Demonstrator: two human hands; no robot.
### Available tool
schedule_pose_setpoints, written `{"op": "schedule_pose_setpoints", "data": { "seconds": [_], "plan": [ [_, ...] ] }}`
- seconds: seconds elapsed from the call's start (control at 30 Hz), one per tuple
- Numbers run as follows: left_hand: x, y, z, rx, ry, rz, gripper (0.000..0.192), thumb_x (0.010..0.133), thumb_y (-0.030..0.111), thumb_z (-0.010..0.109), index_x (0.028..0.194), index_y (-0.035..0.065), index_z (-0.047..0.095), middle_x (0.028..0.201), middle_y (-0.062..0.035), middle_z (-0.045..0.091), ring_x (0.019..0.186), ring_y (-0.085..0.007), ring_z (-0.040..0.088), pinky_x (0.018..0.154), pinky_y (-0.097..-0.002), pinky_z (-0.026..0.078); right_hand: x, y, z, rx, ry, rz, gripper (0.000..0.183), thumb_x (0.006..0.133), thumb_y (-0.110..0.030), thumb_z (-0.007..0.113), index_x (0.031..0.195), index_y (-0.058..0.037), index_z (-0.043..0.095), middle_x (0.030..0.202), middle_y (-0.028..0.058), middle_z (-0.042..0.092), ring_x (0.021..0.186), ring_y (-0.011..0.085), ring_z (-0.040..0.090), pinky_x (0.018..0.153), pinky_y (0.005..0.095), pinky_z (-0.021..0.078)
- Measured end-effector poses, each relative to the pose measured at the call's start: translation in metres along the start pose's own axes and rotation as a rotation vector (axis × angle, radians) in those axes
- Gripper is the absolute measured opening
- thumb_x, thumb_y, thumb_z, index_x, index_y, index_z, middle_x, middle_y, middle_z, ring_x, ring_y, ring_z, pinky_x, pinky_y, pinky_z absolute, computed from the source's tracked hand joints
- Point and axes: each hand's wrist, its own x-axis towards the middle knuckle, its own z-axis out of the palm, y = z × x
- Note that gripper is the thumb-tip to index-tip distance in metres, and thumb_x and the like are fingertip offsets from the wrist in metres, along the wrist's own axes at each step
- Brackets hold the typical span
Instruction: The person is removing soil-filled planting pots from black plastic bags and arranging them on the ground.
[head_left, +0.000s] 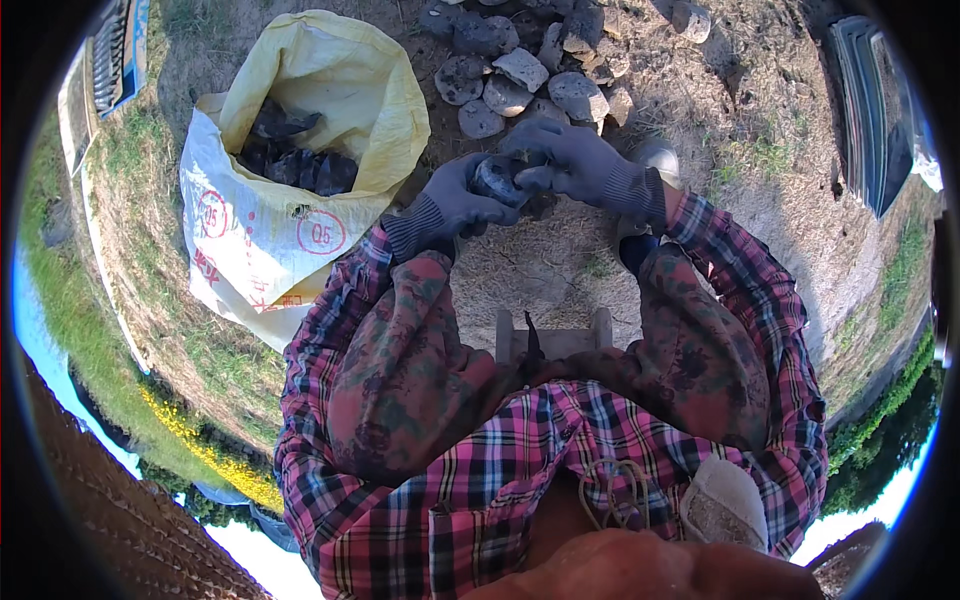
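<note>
My gloved left hand (465, 195) grips a dark, glossy, rounded lump (499, 182) from its left side, thumb along the near edge. On the other side, my gloved right hand (574, 161) has its fingers bent at the lump's right end. Whether the shiny surface is plastic film is hard to tell. Just beyond my hands lies a heap of grey, roundish, crusty lumps (506, 96) on the ground. A woven plastic sack (247, 225), white outside and yellowish inside, stands gaping beside my left hand. Dark, shiny pieces (300, 169) lie within it.
Between my knees is the edge of a low wooden stool (553, 343). A pale shoe tip (658, 159) shows beyond my right wrist. Stacked sheets (870, 112) stand at the far right. One loose lump (690, 22) lies past the heap on dry ground.
</note>
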Motion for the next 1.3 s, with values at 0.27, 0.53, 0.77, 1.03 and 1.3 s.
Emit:
{"op": "schedule_pose_setpoints", "data": {
  "seconds": [0.27, 0.53, 0.77, 1.03, 1.3],
  "plan": [
    [0.015, -0.021, 0.005, -0.097, -0.186, 0.061, 0.057, 0.055, 0.008, 0.075, 0.106, 0.0009, 0.051, 0.076, -0.0039, 0.057, 0.050, -0.0071, 0.049, 0.041, -0.0211, 0.040, -0.002, -0.018, 0.001, -0.429, -0.363, -0.076, 0.022, 0.075, -0.018, 0.056, 0.094, -0.0076, 0.052, 0.075, 0.0080, 0.060, 0.066, 0.0290, 0.061, 0.062, 0.0422, 0.0475],
    [0.001, 0.010, 0.002, 0.530, -0.029, 0.054, 0.087, 0.057, 0.026, 0.079, 0.129, 0.0072, 0.034, 0.100, -0.0135, 0.057, 0.079, -0.0221, 0.058, 0.066, -0.0315, 0.047, -0.006, -0.014, -0.007, -0.436, -0.243, 0.055, 0.019, 0.074, -0.023, 0.056, 0.081, -0.0057, 0.055, 0.064, 0.0098, 0.059, 0.064, 0.0283, 0.062, 0.054, 0.0388, 0.0481],
    [-0.009, 0.029, 0.004, 0.857, 0.194, 0.728, 0.095, 0.059, 0.036, 0.075, 0.135, 0.0126, 0.022, 0.117, -0.0171, 0.051, 0.110, -0.0331, 0.048, 0.094, -0.0398, 0.038, 0.001, -0.026, -0.009, 0.236, -0.112, 0.353, 0.027, 0.079, -0.028, 0.058, 0.086, -0.0017, 0.054, 0.064, 0.0082, 0.057, 0.059, 0.0180, 0.059, 0.055, 0.0290, 0.0470],
    [0.010, 0.077, -0.048, -0.337, 0.391, 0.764, 0.032, 0.063, -0.017, 0.034, 0.085, -0.0013, 0.051, 0.103, -0.0154, 0.056, 0.073, -0.0190, 0.062, 0.063, -0.0301, 0.054, 0.036, -0.025, -0.053, 0.702, 0.235, 0.423, 0.022, 0.088, -0.017, 0.051, 0.102, -0.0007, 0.052, 0.079, 0.0016, 0.058, 0.065, 0.0071, 0.055, 0.061, 0.0231, 0.0466],
    [0.084, 0.168, -0.105, 0.866, 1.001, 0.602, 0.035, 0.075, 0.028, 0.061, 0.102, 0.0079, 0.053, 0.083, -0.0146, 0.063, 0.077, -0.0275, 0.063, 0.067, -0.0379, 0.050, 0.038, -0.011, -0.057, 0.394, 0.110, 0.346, 0.020, 0.085, -0.020, 0.054, 0.096, -0.0027, 0.055, 0.075, 0.0045, 0.058, 0.068, 0.0099, 0.056, 0.062, 0.0279, 0.0453]
  ]
}}
